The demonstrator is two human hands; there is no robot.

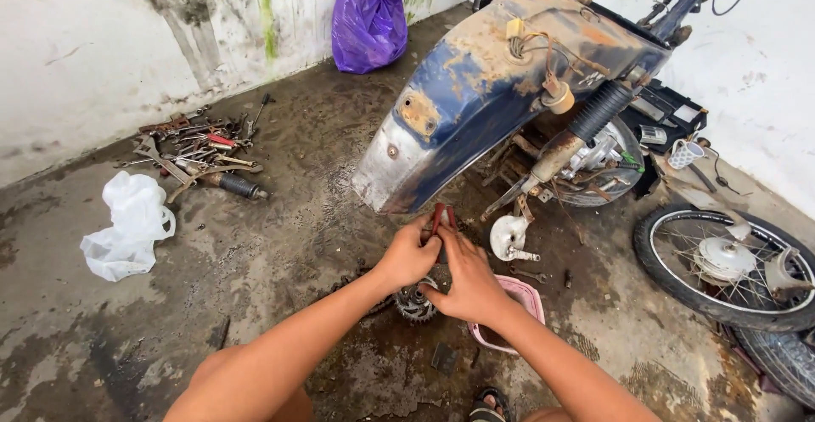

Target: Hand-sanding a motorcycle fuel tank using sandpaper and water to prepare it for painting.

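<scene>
Concrete floor (280,244), wet and oil-stained, carries everything here. Near edge: a sandalled foot (491,405) and a small dark scrap just beyond it.

Both forearms reach forward to the middle of the floor. Left hand (407,256) is curled shut, fingers and thumb pinching the red handles of a pair of pliers (442,216), which stand upright between the two hands. Right hand (469,284) is also curled closed, touching the left hand and pressed against the pliers' handles; exactly what its fingertips grip cannot be told. Directly under the hands lies a toothed sprocket (414,303) with a length of dark chain running off to its left, resting on the floor. A pink plastic basin (522,299) sits just beside the right wrist, partly hidden by it.

Just past the hands: a white round metal part (508,237) and a loose wrench on the floor near it.

Farther left: a crumpled white plastic bag (127,227), then a scatter of hand tools (199,154) near the foot of the wall.

Farther right: a detached spoked wheel (722,265) lying flat, a second tyre at the right edge.

Beyond the hands stands a stripped motorcycle (509,82), blue rear fender rusted and mud-caked, shock absorber and wiring exposed.

Far corner: a purple plastic bag (368,19) against the stained white wall.
</scene>
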